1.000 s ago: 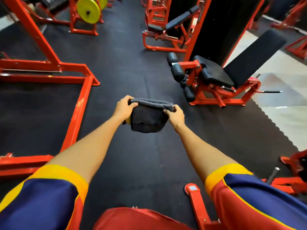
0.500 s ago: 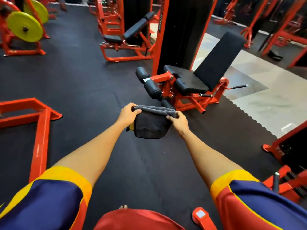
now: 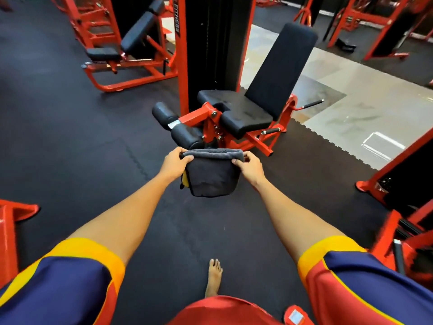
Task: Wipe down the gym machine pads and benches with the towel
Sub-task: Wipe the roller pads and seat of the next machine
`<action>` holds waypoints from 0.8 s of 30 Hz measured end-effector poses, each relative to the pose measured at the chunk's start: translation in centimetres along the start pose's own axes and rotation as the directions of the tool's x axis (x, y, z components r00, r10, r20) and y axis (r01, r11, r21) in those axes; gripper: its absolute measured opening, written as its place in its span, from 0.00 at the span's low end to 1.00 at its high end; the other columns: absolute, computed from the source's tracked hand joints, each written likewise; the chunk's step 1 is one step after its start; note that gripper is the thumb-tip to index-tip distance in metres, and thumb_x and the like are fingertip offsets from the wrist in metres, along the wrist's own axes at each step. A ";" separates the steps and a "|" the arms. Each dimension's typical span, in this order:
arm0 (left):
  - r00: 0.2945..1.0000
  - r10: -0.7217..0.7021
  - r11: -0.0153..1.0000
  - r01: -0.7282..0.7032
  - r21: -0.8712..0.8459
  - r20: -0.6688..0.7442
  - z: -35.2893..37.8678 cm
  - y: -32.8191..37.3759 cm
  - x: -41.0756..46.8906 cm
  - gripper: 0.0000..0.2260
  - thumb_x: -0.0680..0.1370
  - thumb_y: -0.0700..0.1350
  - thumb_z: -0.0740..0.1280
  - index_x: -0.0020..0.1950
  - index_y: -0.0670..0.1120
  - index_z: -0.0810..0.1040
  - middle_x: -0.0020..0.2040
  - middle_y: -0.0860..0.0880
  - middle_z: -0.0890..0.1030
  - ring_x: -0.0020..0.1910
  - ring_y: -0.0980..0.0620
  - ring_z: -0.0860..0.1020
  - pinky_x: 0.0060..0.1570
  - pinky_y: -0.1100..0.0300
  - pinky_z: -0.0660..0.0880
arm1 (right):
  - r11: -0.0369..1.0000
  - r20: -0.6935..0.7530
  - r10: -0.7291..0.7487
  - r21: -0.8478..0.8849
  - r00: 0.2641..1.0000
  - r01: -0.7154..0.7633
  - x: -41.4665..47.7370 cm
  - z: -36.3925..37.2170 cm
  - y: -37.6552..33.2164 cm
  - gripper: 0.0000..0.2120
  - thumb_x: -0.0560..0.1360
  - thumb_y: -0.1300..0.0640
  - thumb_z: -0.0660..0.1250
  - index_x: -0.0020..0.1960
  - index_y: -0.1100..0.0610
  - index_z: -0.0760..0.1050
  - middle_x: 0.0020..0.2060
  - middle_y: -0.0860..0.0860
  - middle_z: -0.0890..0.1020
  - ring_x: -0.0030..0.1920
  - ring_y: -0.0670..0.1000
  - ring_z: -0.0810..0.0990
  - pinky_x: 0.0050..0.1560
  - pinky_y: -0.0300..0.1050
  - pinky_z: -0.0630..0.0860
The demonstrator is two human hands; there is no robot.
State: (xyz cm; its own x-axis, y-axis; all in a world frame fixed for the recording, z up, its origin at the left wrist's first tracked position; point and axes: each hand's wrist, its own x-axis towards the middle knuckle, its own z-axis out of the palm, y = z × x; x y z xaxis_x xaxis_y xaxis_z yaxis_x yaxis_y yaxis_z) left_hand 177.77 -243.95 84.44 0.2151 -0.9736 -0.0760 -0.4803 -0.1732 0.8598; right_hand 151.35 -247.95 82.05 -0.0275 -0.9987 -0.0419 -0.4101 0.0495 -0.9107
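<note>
I hold a folded dark grey towel (image 3: 212, 175) out in front of me, its top edge stretched between both hands. My left hand (image 3: 174, 164) pinches the left end and my right hand (image 3: 250, 168) pinches the right end. A bit of yellow shows at the towel's lower left. Straight ahead stands a red leg machine with a black seat pad (image 3: 241, 111), a tall black back pad (image 3: 282, 64) and black roller pads (image 3: 185, 136). The towel hangs in the air just short of the rollers, touching none of them.
The machine's black weight stack tower (image 3: 215, 43) rises behind the seat. Another red machine with black pads (image 3: 136, 31) stands at the back left. Red frames flank me at the left edge (image 3: 9, 226) and right (image 3: 398, 226). Black rubber flooring (image 3: 70, 137) meets pale tiles (image 3: 375, 109). My bare foot (image 3: 214, 276) is stepping forward.
I have walked closer to the leg machine, which now sits centred and larger in view. Both hands keep the same hold on the towel. My bare foot has come into view.
</note>
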 end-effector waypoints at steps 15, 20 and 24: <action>0.968 -0.175 0.971 0.139 0.195 0.179 5.6 -3.3 18.9 0.07 0.81 0.42 0.70 0.57 0.47 0.76 0.55 0.46 0.79 0.51 0.48 0.77 0.46 0.57 0.70 | 0.994 0.139 0.088 -0.073 0.986 -0.079 21.1 2.3 2.8 0.05 0.75 0.57 0.76 0.49 0.50 0.81 0.44 0.42 0.84 0.50 0.46 0.82 0.53 0.42 0.76; 0.922 -0.248 0.952 0.175 0.250 0.296 5.8 -6.5 25.2 0.10 0.81 0.42 0.69 0.61 0.49 0.74 0.51 0.48 0.78 0.50 0.47 0.77 0.46 0.56 0.71 | 0.985 0.217 0.136 -0.137 0.967 -0.108 27.8 5.7 3.9 0.07 0.75 0.58 0.76 0.52 0.55 0.82 0.47 0.47 0.85 0.51 0.47 0.81 0.54 0.42 0.75; 0.877 -0.320 0.934 0.230 0.272 0.358 6.2 -8.4 29.9 0.11 0.80 0.42 0.70 0.60 0.49 0.74 0.47 0.48 0.79 0.46 0.49 0.76 0.40 0.58 0.69 | 0.978 0.286 0.123 -0.197 0.950 -0.067 34.3 8.9 3.4 0.07 0.75 0.58 0.76 0.52 0.54 0.82 0.51 0.50 0.85 0.53 0.48 0.81 0.56 0.44 0.76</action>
State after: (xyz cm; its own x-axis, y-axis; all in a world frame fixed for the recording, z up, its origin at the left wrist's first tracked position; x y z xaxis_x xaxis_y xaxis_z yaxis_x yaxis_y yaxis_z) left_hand 182.92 -272.56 71.82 0.0377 -0.8514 -0.5231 -0.6307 -0.4264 0.6484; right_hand 157.14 -282.07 73.87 0.1842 -0.9453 -0.2692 -0.5785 0.1171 -0.8072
